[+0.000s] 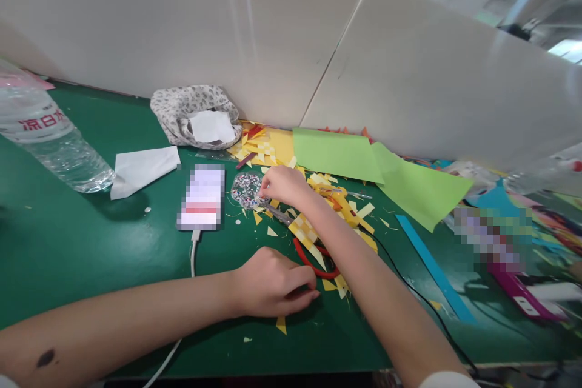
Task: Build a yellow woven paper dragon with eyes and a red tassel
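Observation:
My right hand (pixel 282 185) reaches across from the lower right. Its fingers are pinched at the edge of a clear round-lobed case (pixel 247 180) full of tiny, shiny, multicoloured pieces; anything between the fingertips is too small to make out. Below it, my left hand (pixel 277 284) rests on the green table with fingers curled and thumb and forefinger tips close together. What they may hold cannot be seen. Red-handled scissors (pixel 297 248) lie just beyond the left fingertips, their blades pointing toward the case, partly under a yellow checked paper piece (pixel 304 229) and my right forearm.
A phone (pixel 202 197) on a white cable (pixel 193 254) lies left of the case. Farther left are a folded tissue (pixel 143 170) and a water bottle (pixel 59 133). A patterned pouch (pixel 170 112), green paper sheets (pixel 336 154), a blue strip (pixel 434 267) and a purple power strip (pixel 518 291) are around.

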`<state>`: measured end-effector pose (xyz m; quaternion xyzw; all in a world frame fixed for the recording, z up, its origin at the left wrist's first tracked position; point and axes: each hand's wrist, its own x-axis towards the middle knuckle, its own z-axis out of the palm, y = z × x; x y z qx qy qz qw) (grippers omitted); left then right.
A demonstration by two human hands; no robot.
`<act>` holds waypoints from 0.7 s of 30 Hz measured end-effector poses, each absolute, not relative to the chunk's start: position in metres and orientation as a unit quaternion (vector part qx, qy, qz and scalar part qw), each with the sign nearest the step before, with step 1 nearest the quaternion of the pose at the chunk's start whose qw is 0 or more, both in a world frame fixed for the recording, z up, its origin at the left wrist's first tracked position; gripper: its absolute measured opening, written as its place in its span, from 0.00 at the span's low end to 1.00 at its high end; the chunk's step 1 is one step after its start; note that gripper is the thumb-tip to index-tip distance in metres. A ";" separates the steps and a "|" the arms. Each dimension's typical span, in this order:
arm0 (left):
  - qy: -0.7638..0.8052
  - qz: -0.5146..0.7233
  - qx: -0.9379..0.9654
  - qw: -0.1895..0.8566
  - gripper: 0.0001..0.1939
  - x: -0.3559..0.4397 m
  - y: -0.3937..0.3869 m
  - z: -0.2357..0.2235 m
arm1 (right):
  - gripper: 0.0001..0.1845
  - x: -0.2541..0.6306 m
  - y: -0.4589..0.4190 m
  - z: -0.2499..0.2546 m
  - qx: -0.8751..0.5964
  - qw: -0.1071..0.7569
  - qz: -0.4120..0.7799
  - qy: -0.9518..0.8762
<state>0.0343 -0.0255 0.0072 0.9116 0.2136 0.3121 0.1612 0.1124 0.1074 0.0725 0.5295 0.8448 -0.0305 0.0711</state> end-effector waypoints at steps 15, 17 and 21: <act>0.207 0.324 0.909 0.163 0.07 0.034 -0.025 0.007 | 0.12 0.137 0.117 0.087 0.553 0.006 -0.010 0.833; 0.207 0.324 0.908 0.166 0.06 0.034 -0.026 0.007 | 0.12 0.147 0.122 0.095 0.576 -0.023 0.005 0.817; 0.203 0.327 0.908 0.166 0.06 0.034 -0.026 0.007 | 0.08 0.161 0.125 0.103 0.589 -0.006 0.033 0.808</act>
